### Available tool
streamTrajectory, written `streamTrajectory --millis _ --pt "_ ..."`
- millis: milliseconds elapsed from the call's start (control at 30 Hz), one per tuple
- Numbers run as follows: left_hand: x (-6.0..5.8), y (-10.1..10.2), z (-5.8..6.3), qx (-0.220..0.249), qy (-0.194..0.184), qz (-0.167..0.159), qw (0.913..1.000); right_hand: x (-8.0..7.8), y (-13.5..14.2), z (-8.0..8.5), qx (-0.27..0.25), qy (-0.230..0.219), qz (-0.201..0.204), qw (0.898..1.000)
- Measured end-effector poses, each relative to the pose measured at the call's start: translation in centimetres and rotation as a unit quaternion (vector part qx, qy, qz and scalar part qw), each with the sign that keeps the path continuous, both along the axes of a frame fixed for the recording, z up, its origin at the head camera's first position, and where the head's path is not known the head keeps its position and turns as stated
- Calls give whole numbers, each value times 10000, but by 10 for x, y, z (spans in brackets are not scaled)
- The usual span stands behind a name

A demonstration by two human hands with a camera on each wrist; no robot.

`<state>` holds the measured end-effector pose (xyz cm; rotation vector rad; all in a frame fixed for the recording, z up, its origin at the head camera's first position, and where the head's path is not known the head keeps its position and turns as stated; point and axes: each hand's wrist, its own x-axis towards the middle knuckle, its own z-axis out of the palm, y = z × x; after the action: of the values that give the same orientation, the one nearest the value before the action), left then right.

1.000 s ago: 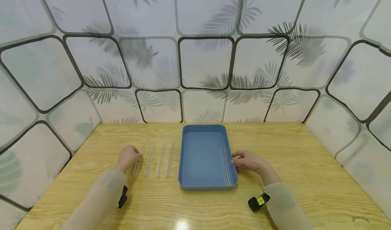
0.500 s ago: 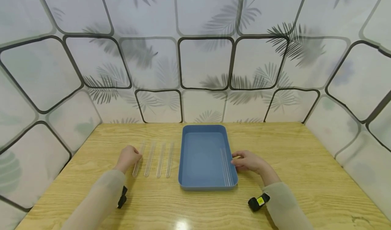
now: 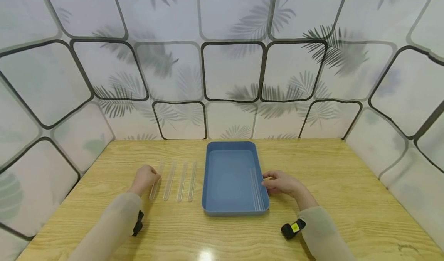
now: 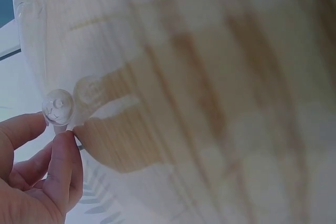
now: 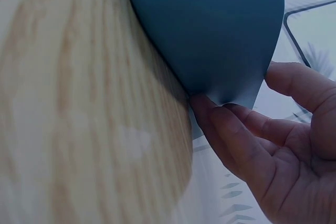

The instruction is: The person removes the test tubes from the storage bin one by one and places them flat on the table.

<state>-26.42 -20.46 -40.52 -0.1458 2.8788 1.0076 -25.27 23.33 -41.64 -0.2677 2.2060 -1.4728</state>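
Note:
My left hand (image 3: 143, 179) pinches the leftmost clear test tube (image 3: 154, 191), which lies lengthwise on the table. In the left wrist view the rounded end of that test tube (image 4: 58, 107) sits between thumb and fingers. Three more clear test tubes (image 3: 169, 182) lie beside it in a row, apart from each other. A blue tray (image 3: 225, 180) stands to their right, with clear tubes (image 3: 257, 191) along its right wall; their exact number is hard to tell. My right hand (image 3: 282, 184) holds the tray's right side, thumb at the rim and fingertips against the outer wall.
The wooden table (image 3: 239, 238) has a patterned curtain-like wall (image 3: 232, 72) behind it and on both sides. A black wrist camera (image 3: 293, 228) is strapped at the right sleeve, and another (image 3: 138, 223) at the left one.

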Motion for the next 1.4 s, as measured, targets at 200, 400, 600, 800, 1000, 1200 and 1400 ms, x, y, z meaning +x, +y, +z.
streamTrajectory --millis 200,400,600,800,1000,1200,1400 --pt "2 -1 2 28 -76 53 10000 -1 0 -1 -17 -34 -17 10000" --pt "1 0 3 32 -61 77 9999 -1 0 -1 -13 -59 -114 9999" --pt "2 -3 4 -96 -74 15 9999 -1 -1 -1 -6 -52 -122 9999" --pt "4 -4 6 -146 -63 -59 9999 0 -1 0 10 -27 -146 9999" --pt "4 -4 7 -216 -69 -56 9997 0 1 -1 17 36 -18 10000" --pt "4 -4 6 -289 -28 35 9996 -1 1 -1 -30 44 32 10000" --pt "4 -4 4 -278 -8 34 9996 0 1 -1 -2 50 19 10000"
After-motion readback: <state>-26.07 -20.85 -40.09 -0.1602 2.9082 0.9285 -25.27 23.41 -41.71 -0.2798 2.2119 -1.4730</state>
